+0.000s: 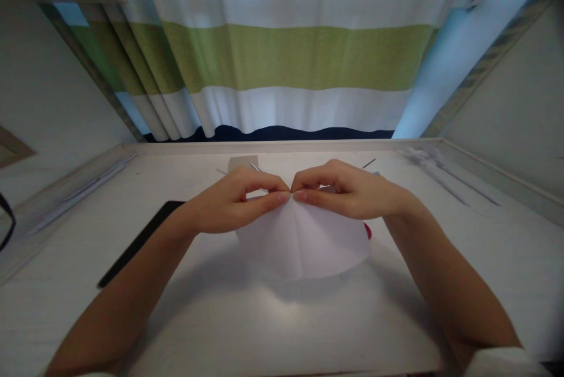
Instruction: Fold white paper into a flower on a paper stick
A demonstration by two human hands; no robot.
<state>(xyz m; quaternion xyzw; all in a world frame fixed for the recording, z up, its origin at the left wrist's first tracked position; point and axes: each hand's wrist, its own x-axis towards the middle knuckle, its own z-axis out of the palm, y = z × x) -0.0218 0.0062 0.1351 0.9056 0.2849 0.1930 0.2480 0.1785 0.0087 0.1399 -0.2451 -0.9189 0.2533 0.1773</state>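
A white sheet of paper [304,242] with a crease down its middle is held up in front of me, its lower edge curved. My left hand [242,198] pinches its top edge between thumb and forefinger. Right beside it, my right hand [346,189] pinches the same edge, so the two thumb tips nearly meet at the centre. Below the fingers the paper fans out above the table, casting a shadow. The part of the sheet behind my hands is hidden.
The white table [282,330] carries a black flat object [141,245] at left, partly behind my forearm. A grey piece [243,162] lies beyond my hands, and a red item [368,231] peeks out behind the paper. Clear plastic wrapping [436,168] lies at back right. A curtain [304,60] hangs behind.
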